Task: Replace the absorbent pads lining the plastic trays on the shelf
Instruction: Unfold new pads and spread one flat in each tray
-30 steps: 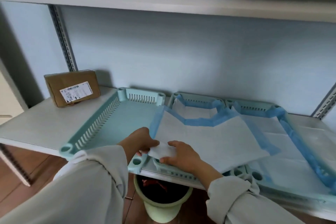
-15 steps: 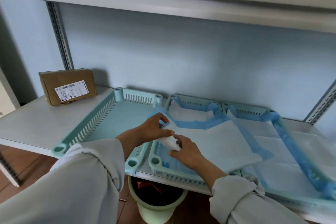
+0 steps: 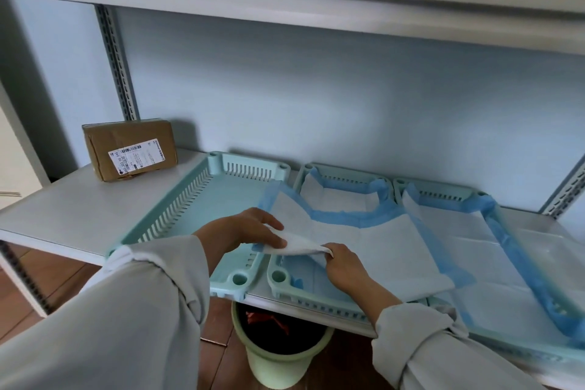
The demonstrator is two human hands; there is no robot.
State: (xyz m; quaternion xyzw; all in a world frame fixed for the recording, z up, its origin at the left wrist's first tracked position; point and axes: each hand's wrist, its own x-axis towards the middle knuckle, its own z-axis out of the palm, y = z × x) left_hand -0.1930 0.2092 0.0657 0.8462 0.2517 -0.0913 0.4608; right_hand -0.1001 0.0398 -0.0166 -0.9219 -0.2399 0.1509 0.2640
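Glossy plastic trays [image 3: 218, 187], matt pads [image 3: 380, 241]

white blue-edged pad [image 3: 373, 241] draped across middle tray [image 3: 311, 298].

Left tray [image 3: 202, 199] open (box [image 3: 129, 150] behind).

White shelf [image 3: 63, 215] bears three trays [image 3: 177, 209] and parcel [image 3: 131, 149]
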